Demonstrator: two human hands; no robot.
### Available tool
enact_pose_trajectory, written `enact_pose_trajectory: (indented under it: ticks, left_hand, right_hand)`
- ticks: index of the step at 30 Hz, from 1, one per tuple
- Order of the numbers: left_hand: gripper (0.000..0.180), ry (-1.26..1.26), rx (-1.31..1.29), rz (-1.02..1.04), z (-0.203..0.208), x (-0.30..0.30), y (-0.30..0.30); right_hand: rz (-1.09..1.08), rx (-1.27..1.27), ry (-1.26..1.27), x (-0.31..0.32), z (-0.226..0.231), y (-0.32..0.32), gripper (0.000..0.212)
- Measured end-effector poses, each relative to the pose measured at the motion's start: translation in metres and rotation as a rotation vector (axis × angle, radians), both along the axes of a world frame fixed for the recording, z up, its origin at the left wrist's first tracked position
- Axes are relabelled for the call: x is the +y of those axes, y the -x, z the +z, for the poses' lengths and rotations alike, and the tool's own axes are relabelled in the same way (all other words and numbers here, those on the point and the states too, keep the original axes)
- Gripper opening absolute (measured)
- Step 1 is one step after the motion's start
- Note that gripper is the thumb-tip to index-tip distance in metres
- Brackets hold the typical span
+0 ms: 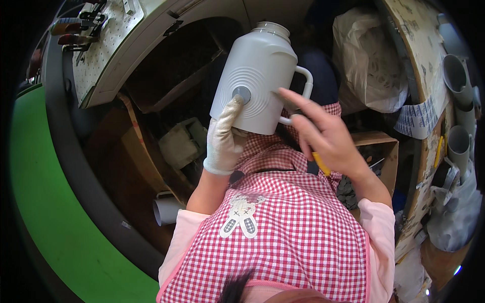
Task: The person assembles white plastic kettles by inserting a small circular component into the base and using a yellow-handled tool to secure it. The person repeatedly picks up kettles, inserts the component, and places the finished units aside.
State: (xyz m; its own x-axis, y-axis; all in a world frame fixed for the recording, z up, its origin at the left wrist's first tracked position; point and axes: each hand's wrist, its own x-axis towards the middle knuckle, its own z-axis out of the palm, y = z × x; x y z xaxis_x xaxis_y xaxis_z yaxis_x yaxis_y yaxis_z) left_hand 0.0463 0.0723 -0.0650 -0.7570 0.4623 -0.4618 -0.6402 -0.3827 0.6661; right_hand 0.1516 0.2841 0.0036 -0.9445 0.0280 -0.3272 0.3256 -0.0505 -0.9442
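Note:
A light grey plastic jug body (251, 68) with a side handle and concentric rings moulded on its wall is tilted in front of me. My left hand (225, 139), in a white glove, grips its lower part. The thumb presses on a round dark grey disc (242, 94) at the centre of the rings. My right hand (326, 134) is bare and slightly blurred beside the handle, its index finger reaching to the jug's wall. Its other fingers curl around a slim tool (322, 164) with a yellow end, mostly hidden by the hand; its kind is unclear.
A carton (381, 146) of small dark grey pieces stands right of my lap. Beyond it hangs a translucent plastic bag (371, 65). Grey cylinders (458, 144) line the right-hand shelf. A green surface (55, 202) lies left, and hand tools (81, 33) sit at upper left.

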Motion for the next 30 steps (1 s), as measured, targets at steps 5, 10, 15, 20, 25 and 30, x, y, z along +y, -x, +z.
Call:
enact_pose_trajectory:
  ticks: [5,10,15,20,25,30]
  left_hand:
    - [0.034,0.233,0.531,-0.072,-0.004,-0.006,-0.006]
    - [0.032,-0.034,0.146,-0.042,-0.003,-0.011,-0.005]
    - [0.032,0.054,0.219,-0.028,-0.006,-0.014,-0.006]
    - [0.033,-0.007,0.126,-0.016,-0.004,-0.011,-0.004]
    - [0.033,-0.054,0.061,-0.019,0.006,-0.008,-0.001]
    - [0.032,0.01,0.14,-0.014,0.008,-0.001,-0.005]
  right_hand:
    - [0.041,0.08,-0.295,-0.029,0.004,0.018,0.05]
    - [0.076,0.028,-0.319,-0.039,-0.005,0.011,0.049]
    - [0.024,0.075,-0.306,-0.048,-0.007,0.01,0.051]
    - [0.026,0.099,-0.383,-0.05,-0.005,0.011,0.051]
    - [0.034,0.091,-0.348,-0.047,-0.006,0.008,0.051]
    - [0.034,0.105,-0.668,-0.057,-0.003,0.015,0.053]
